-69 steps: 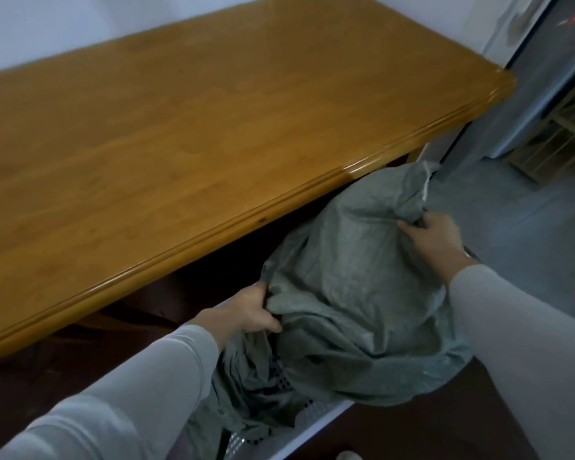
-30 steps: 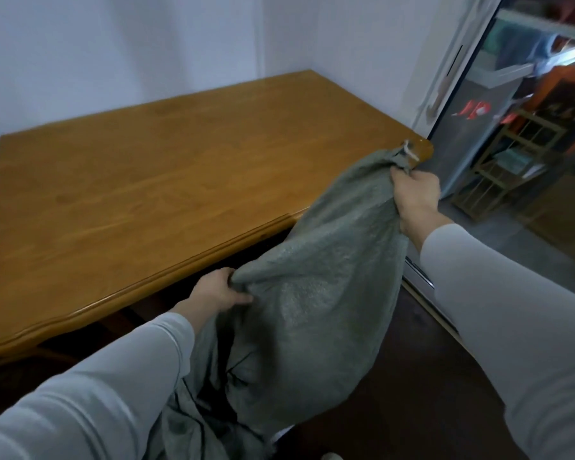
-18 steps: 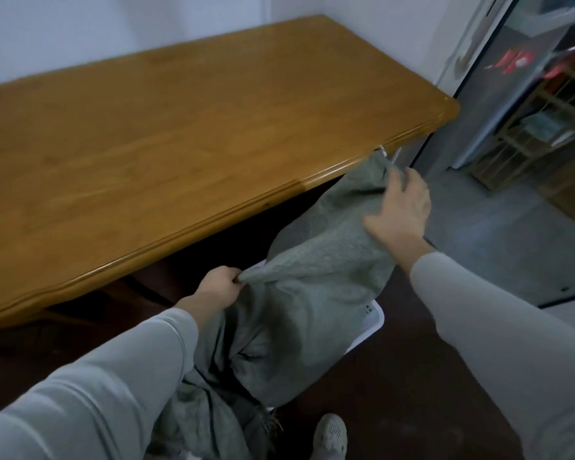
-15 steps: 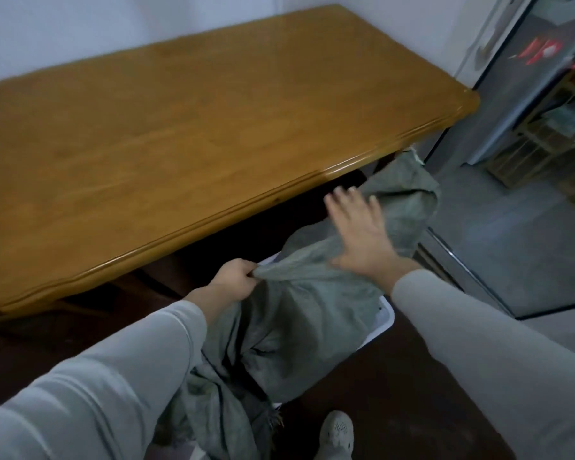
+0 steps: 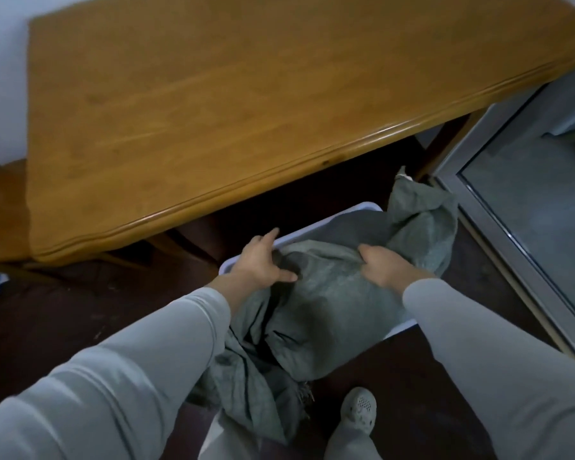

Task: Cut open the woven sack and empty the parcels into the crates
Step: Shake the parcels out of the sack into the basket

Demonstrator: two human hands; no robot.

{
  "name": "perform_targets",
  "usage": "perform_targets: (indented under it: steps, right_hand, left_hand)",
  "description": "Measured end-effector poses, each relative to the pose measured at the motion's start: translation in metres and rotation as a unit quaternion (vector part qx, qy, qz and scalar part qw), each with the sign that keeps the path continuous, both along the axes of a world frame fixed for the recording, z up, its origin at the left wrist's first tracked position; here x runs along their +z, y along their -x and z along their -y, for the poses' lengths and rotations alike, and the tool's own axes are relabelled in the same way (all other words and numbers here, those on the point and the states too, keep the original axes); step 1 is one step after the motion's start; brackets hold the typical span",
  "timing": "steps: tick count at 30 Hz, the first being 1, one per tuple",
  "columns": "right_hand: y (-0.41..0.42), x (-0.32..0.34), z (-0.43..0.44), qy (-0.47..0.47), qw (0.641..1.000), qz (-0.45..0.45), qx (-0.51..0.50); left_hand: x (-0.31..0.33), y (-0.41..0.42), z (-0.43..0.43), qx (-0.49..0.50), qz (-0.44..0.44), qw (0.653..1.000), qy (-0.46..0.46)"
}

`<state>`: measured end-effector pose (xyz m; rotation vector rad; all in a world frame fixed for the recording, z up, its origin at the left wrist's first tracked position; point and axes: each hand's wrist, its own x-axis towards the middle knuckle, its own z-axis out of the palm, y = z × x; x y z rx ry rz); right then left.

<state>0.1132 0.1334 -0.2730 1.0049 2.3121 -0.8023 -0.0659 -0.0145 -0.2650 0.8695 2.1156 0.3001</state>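
Sack (image 5: 329,310) lies slumped across the white crate (image 5: 312,229) on the floor (image 5: 80,327), just below the near edge of the counter (image 5: 246,94). It covers most of the crate, so only strips of rim show at the far side and on the right. One bunched end, tipped with a pale tie, rises toward the counter's leg on the right. The loose end spills over the near rim and trails down beside your shoe (image 5: 359,408).

Your left hand (image 5: 263,263) rests spread on the sack's left side, with the index finger straight and reaching the far rim and the thumb laid flat on the cloth; it grips nothing. Your right hand (image 5: 384,267) is curled, its fingers dug into a fold at the top of the sack and holding it. Grey sleeves (image 5: 130,376) run in from the bottom corners. A glass door (image 5: 528,210) stands to the right.
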Motion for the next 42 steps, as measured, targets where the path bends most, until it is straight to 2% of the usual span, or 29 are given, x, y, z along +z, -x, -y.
perform_targets:
  steps: [3,6,9,12,14,18,23,27,29,32,35,37,40,42]
  right_hand:
    - [0.001,0.002,-0.016,0.043,0.999,0.027,0.020]
    - [0.003,-0.001,-0.024,-0.035,0.993,0.083,0.074]
    - [0.001,-0.001,-0.027,-0.092,0.993,0.073,0.032]
    - [-0.001,0.013,-0.038,-0.114,0.991,0.070,0.017]
    - [-0.002,0.031,-0.048,-0.131,0.989,0.064,0.011]
    - [-0.005,0.073,-0.061,-0.168,0.985,0.044,0.004]
    - [-0.015,0.137,-0.074,-0.210,0.976,0.040,-0.031]
    - [-0.030,0.175,-0.084,-0.255,0.965,0.034,-0.053]
    - [-0.038,0.187,-0.087,-0.275,0.959,0.034,-0.057]
    - [-0.043,0.190,-0.090,-0.304,0.950,0.040,-0.064]
    - [-0.041,0.176,-0.088,-0.312,0.946,0.031,-0.080]
    - [-0.037,0.163,-0.084,-0.314,0.946,0.026,-0.073]
    - [-0.032,0.147,-0.079,-0.316,0.946,0.028,-0.066]
    - [-0.031,0.145,-0.079,-0.314,0.946,0.023,-0.070]
  left_hand:
    - [-0.032,-0.001,0.015,0.006,0.010,0.992,0.125]
    - [-0.059,-0.007,0.029,0.012,0.015,0.987,0.157]
    - [-0.070,-0.009,0.029,0.067,0.010,0.983,0.170]
    - [-0.062,-0.009,0.014,0.148,0.063,0.978,0.134]
    - [-0.044,-0.006,0.000,0.163,0.074,0.976,0.120]
    - [-0.005,-0.001,-0.025,0.125,0.043,0.989,0.066]
    - [0.039,-0.010,-0.057,0.106,0.136,0.985,0.025]
    - [0.056,-0.016,-0.082,0.096,0.094,0.990,-0.050]
    - [0.053,-0.017,-0.086,0.070,0.070,0.994,-0.055]
    - [0.039,-0.017,-0.064,-0.028,-0.072,0.996,0.049]
    - [0.003,-0.016,-0.020,-0.044,-0.142,0.958,0.246]
    - [-0.020,-0.014,0.009,-0.057,-0.164,0.930,0.323]
    - [-0.046,-0.011,0.034,-0.046,-0.116,0.933,0.337]
    - [-0.053,-0.007,0.032,-0.011,-0.083,0.958,0.275]
